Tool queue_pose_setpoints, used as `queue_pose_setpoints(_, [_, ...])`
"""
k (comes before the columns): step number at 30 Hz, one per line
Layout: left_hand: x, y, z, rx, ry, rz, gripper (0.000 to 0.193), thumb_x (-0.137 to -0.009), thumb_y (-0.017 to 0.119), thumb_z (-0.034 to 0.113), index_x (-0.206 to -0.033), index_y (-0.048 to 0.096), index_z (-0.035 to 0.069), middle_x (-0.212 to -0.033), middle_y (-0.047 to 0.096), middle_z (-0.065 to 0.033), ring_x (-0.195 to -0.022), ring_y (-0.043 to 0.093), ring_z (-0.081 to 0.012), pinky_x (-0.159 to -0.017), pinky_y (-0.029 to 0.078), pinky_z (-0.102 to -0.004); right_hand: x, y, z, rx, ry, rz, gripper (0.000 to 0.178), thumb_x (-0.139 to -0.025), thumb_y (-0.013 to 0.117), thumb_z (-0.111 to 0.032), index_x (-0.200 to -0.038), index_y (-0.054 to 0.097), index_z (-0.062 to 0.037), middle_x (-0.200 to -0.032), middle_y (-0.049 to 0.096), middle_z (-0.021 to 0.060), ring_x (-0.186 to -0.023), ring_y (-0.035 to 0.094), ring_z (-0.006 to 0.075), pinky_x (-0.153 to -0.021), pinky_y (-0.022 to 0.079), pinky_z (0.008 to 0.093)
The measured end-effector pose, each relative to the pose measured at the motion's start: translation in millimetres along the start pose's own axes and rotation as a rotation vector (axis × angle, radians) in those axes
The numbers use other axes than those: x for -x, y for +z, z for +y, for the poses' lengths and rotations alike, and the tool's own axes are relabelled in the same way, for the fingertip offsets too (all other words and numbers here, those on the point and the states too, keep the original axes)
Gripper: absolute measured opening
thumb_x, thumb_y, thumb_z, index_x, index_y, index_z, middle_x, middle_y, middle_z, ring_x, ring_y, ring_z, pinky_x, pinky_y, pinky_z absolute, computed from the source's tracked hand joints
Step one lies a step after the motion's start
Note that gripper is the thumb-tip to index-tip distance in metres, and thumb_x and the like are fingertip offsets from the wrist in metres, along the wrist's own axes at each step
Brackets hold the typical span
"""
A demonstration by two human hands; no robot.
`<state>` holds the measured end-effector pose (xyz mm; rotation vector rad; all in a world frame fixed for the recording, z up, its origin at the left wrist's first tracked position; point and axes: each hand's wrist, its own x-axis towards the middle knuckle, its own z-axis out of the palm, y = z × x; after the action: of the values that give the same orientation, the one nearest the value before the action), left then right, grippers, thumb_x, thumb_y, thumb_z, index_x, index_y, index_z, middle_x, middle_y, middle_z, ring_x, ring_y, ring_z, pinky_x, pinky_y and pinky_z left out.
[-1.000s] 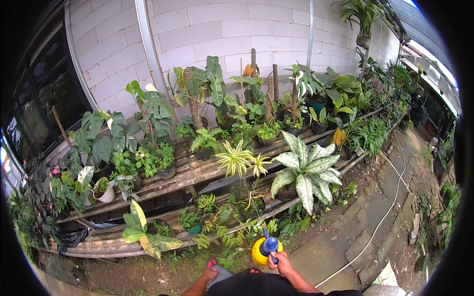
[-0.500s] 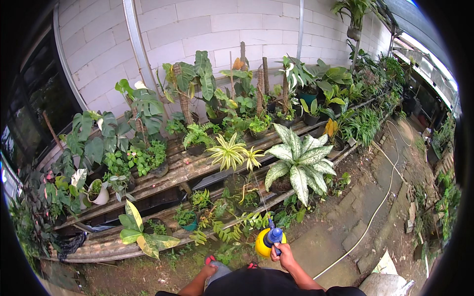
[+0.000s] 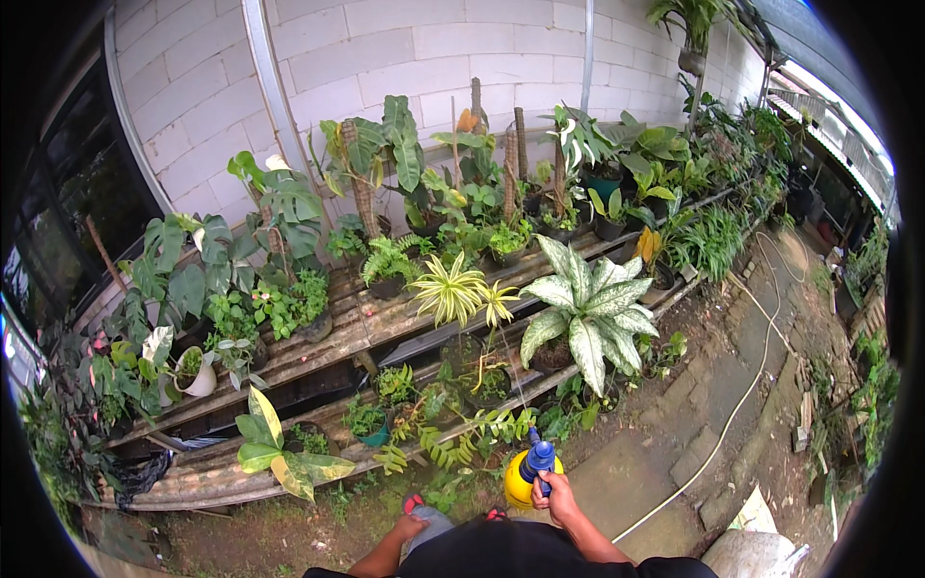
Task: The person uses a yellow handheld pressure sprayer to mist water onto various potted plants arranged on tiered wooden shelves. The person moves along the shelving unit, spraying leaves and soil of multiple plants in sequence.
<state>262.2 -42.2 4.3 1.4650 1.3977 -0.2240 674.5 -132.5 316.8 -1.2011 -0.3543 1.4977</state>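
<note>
My right hand (image 3: 557, 497) is wrapped around the blue handle of a pump spray bottle (image 3: 520, 484) with a round yellow body. Its blue nozzle points away from me, and a thin pale streak runs from it toward a yellow-and-green striped plant (image 3: 449, 294). Right of that streak stands a big plant with white-speckled leaves (image 3: 590, 313). My left hand (image 3: 411, 526) rests by my grey-clad leg; its fingers are too hidden to read.
Slatted bamboo shelves (image 3: 352, 332) carry many potted plants before a pale block wall (image 3: 434, 58). A variegated plant (image 3: 279, 445) leans over the front edge. At right, a long hose (image 3: 718, 438) crosses the paved path (image 3: 626, 472). A dark window (image 3: 82, 164) is at left.
The spray bottle and my right hand have shifted very slightly right in the picture, with the plants shifting a little too. My right hand keeps its hold, and my left hand stays put.
</note>
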Motion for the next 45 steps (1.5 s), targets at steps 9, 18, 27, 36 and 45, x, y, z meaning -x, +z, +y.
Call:
queue_pose_setpoints(9, [-4.9, 3.1, -10.1, -0.133, 0.055, -0.049, 0.057, -0.088, 0.058, 0.061, -0.096, 0.072, 0.006, -0.101, 0.071, -0.0213, -0.099, 0.067, -0.0381, -0.088, 0.051, -0.0427, 4.5, -3.8, 7.2, -0.011, 0.000, -0.006, 0.048, -0.098, 0.049, -0.039, -0.061, 0.050, -0.0069, -0.049, 0.041, 0.0029, -0.042, 0.033, 0.0118, -0.043, 0.023, 0.0277])
queue_pose_setpoints(18, [-3.9, 12.1, 4.0, 0.054, 0.042, -0.043, 0.048, -0.088, 0.060, 0.052, -0.102, 0.075, 0.009, -0.102, 0.074, -0.0136, -0.097, 0.068, -0.0330, -0.089, 0.051, -0.0384, 12.1, -7.5, 15.7, -0.023, -0.008, -0.012, 0.049, -0.098, 0.049, -0.037, -0.060, 0.049, -0.0068, -0.049, 0.041, 0.0032, -0.041, 0.033, 0.0126, -0.043, 0.024, 0.0283])
queue_pose_setpoints(27, [16.2, -7.7, 17.8, -0.167, -0.311, 0.011, 0.034, -0.085, 0.068, 0.041, -0.097, 0.079, 0.012, -0.108, 0.074, -0.0153, -0.101, 0.070, -0.0322, -0.092, 0.053, -0.0434, 17.1, -8.0, 17.4, -0.010, -0.008, 0.000, 0.049, -0.099, 0.047, -0.037, -0.062, 0.047, -0.0052, -0.048, 0.035, 0.0028, -0.041, 0.028, 0.0119, -0.043, 0.021, 0.0282])
queue_pose_setpoints(36, [43.1, -4.9, -52.0, -0.823, -0.244, -0.305, 0.033, -0.081, 0.068, 0.040, -0.104, 0.080, 0.021, -0.118, 0.072, -0.0142, -0.113, 0.067, -0.0376, -0.098, 0.053, -0.0447, 17.0, -11.5, 21.4, -0.026, 0.021, -0.036, 0.048, -0.099, 0.049, -0.037, -0.062, 0.049, -0.0063, -0.049, 0.041, 0.0030, -0.042, 0.034, 0.0121, -0.044, 0.025, 0.0278])
queue_pose_setpoints(45, [107.5, 4.6, -69.2, -0.349, -0.479, -0.201, 0.045, -0.082, 0.069, 0.046, -0.119, 0.074, 0.020, -0.135, 0.062, -0.0134, -0.133, 0.052, -0.0362, -0.112, 0.023, -0.0733, 20.2, 0.4, 25.4, 0.007, 0.014, -0.031, 0.050, -0.099, 0.047, -0.037, -0.061, 0.048, -0.0062, -0.049, 0.039, 0.0024, -0.042, 0.031, 0.0117, -0.044, 0.022, 0.0282])
